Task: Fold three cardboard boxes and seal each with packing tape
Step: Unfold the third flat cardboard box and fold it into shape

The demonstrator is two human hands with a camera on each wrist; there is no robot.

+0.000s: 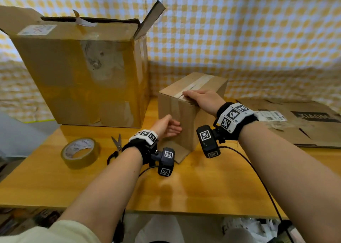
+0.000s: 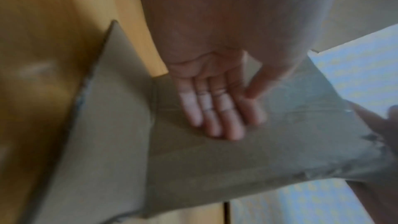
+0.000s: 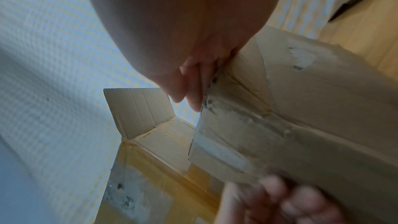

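A small brown cardboard box [image 1: 173, 106] stands upright in the middle of the wooden table [image 1: 184, 187], old tape running along its closed top. My right hand [image 1: 197, 96] lies flat on the near edge of that top, fingers straight [image 3: 189, 89]. My left hand [image 1: 171, 128] presses its straight fingers [image 2: 215, 111] against the box's near-left side [image 2: 215, 168]. A loose bottom flap [image 1: 177, 150] splays out onto the table below the left hand. A roll of brown packing tape [image 1: 80, 152] lies left of my left wrist, untouched.
Scissors [image 1: 116, 147] lie between the tape roll and my left wrist. A large open cardboard box [image 1: 83, 73] stands at the back left, close to the small box. Flattened cardboard [image 1: 304, 121] lies at the right. A checked cloth hangs behind the table.
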